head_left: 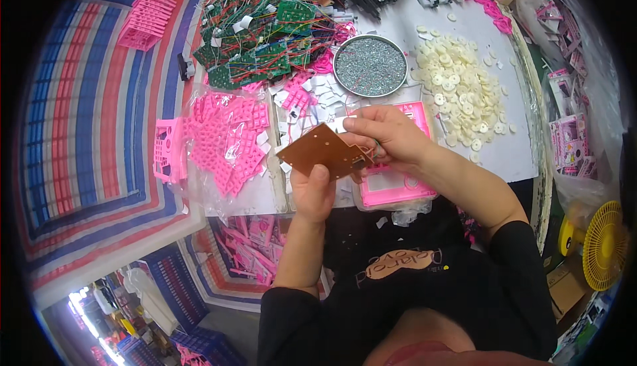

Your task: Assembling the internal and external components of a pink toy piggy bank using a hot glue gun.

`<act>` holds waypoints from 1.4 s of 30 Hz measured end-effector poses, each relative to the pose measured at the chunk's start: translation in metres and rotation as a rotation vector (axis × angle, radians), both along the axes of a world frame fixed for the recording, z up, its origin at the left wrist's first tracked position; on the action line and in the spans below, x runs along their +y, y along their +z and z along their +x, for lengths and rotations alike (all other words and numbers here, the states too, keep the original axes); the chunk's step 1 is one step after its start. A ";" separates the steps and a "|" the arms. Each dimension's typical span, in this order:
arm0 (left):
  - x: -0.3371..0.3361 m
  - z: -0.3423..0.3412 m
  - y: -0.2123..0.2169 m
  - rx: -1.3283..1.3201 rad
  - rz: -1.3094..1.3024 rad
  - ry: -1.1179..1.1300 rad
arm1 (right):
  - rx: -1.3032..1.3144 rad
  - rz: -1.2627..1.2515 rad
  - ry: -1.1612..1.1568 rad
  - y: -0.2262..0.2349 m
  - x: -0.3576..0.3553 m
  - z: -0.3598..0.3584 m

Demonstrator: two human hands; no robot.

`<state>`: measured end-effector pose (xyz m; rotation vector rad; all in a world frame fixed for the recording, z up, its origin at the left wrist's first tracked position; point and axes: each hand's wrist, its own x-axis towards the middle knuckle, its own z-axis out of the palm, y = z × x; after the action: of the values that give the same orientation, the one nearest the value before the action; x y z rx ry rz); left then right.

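One brown circuit board (318, 154) is being held tilted above the desk (521, 101), near the front edge and partly over the left side of a pink casing (385, 197). The board is being gripped at its near edge by the left hand (313, 192); the thumb is being pressed to the brown face, and the fingers are being concealed underneath. The right hand (391, 134) is being held in a narrow curl at the board's right side, beside thin wires (377, 148); its exact grip is being partly concealed and cannot be told. A light, stiff, somewhat brittle part with a smooth face is being assumed. Opposite edges are being recommended for holding; the wires are being judged fragile, so pulling is being advised against.
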<state>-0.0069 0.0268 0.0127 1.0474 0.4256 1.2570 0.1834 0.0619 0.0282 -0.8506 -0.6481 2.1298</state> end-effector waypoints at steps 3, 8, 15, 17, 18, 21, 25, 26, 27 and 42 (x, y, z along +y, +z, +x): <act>-0.003 -0.004 -0.001 0.063 0.063 0.107 | 0.015 -0.102 -0.046 0.006 0.001 0.001; -0.007 -0.009 -0.010 0.116 0.118 0.185 | 0.105 0.002 -0.002 0.015 -0.008 0.005; -0.018 -0.020 0.000 0.412 0.171 0.226 | -0.150 0.610 -0.429 0.017 -0.044 0.058; -0.022 -0.017 0.007 0.389 0.103 0.176 | 0.056 0.569 -0.366 0.021 -0.067 0.089; -0.030 -0.019 0.007 0.379 0.031 0.151 | 0.082 0.551 -0.247 0.015 -0.080 0.110; -0.039 -0.032 0.015 0.502 -0.026 -0.003 | 0.104 0.375 0.092 0.005 -0.121 0.182; -0.040 -0.033 0.023 0.710 0.116 -0.301 | -0.842 0.068 0.349 0.037 -0.149 0.260; -0.034 -0.025 0.032 0.740 0.228 -0.363 | -1.209 0.352 0.305 0.044 -0.155 0.258; -0.029 -0.017 0.038 0.766 0.343 -0.433 | -1.566 0.644 0.241 0.059 -0.154 0.241; -0.036 0.005 0.044 0.968 0.651 -0.320 | -0.889 1.279 0.512 0.063 -0.072 0.094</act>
<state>-0.0019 -0.0094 0.0569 2.1879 0.5489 0.5171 0.2773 -0.0104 0.0908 -0.8229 -2.4917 1.0775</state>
